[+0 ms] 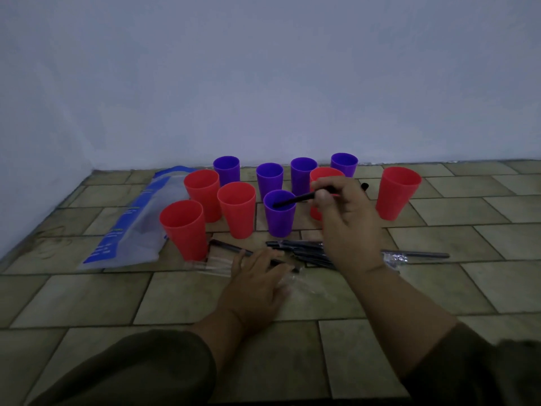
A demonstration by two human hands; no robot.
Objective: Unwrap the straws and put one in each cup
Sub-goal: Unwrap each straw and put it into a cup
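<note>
Head view: the right hand point(348, 209) pinches a black straw point(295, 199), its tip inside the front purple cup point(279, 219), mid-floor. A sideways push could tip the cup (it looks light). The straw runs left to right, low end left. The left hand point(257, 279) lies flat, fingers spread, on the floor point(439, 288).

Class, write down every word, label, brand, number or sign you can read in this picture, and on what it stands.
Plastic bag: blue bands with small pale marks that look like print, too blurred to read.
Red cups, purple cups: no text visible.
Black straws, clear wrappers: no text visible.
Nothing here can be quoted.
</note>
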